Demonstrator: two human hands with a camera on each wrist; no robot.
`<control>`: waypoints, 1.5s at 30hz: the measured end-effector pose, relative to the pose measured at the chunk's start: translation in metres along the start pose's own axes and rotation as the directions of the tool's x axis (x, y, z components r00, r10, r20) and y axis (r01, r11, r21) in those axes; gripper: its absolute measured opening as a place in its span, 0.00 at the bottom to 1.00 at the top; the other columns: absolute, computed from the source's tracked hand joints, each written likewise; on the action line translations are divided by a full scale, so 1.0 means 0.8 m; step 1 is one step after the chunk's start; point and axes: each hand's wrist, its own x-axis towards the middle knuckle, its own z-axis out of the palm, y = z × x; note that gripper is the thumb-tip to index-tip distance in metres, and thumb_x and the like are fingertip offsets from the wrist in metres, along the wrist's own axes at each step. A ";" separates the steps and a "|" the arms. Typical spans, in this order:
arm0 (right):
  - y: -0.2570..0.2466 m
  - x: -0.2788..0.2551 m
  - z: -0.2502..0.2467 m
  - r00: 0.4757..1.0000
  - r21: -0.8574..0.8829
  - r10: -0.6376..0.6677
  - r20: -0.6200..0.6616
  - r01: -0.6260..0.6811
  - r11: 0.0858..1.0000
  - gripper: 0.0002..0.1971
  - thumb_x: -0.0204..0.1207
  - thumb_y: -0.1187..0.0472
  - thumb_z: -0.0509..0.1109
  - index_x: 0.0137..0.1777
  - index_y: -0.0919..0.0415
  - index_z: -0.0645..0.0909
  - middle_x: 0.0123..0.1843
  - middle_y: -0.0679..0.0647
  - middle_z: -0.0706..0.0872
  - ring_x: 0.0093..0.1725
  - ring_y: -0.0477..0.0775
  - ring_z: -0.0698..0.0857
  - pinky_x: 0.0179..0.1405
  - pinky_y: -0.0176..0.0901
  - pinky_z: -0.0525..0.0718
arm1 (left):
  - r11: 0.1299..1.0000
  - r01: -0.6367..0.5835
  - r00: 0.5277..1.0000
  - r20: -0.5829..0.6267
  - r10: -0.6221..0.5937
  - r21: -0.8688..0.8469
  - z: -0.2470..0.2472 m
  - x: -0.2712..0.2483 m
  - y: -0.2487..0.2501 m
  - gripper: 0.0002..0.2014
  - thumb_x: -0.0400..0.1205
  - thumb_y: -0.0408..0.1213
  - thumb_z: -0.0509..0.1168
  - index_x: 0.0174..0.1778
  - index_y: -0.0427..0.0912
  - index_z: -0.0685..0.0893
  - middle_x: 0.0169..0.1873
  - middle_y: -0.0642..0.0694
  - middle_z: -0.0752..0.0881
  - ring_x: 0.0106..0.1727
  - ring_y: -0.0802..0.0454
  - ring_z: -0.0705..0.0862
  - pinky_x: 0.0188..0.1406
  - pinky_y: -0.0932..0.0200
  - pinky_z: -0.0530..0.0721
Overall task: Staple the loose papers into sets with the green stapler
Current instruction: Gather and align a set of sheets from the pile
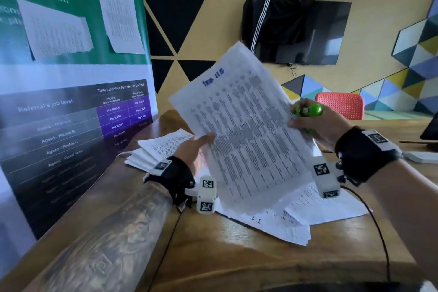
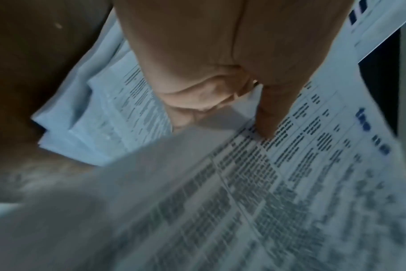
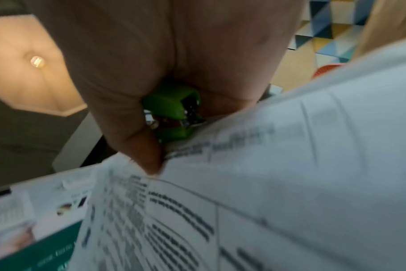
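Observation:
A set of printed sheets (image 1: 244,130) is held up, tilted, above the wooden table (image 1: 213,256). My left hand (image 1: 201,147) pinches its left edge, thumb on the printed face (image 2: 271,117). My right hand (image 1: 315,121) grips the green stapler (image 1: 308,109) in its fist and pinches the right edge of the same sheets with its thumb (image 3: 148,155). The stapler's metal mouth (image 3: 186,113) sits just above that paper edge. Loose papers (image 1: 296,218) lie spread on the table under the held set. A neater stack of papers (image 1: 156,149) lies behind my left hand.
A printed banner (image 1: 59,102) stands close along the table's left side. A red chair (image 1: 341,104) and a dark laptop edge (image 1: 430,130) are at the far right. A wall screen (image 1: 301,31) hangs beyond. Cables (image 1: 379,232) trail from the wrist cameras over the table.

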 end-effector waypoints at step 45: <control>0.095 0.019 0.209 0.999 -0.585 -0.027 -0.033 0.003 0.811 0.15 0.71 0.50 0.80 0.42 0.59 0.80 0.43 0.61 0.87 0.37 0.59 0.85 0.32 0.46 0.82 | 0.957 -0.093 0.993 -0.045 0.109 0.273 -0.119 -0.066 0.051 0.21 0.70 0.36 0.78 0.59 0.35 0.90 0.56 0.37 0.92 0.62 0.36 0.88 0.73 0.37 0.79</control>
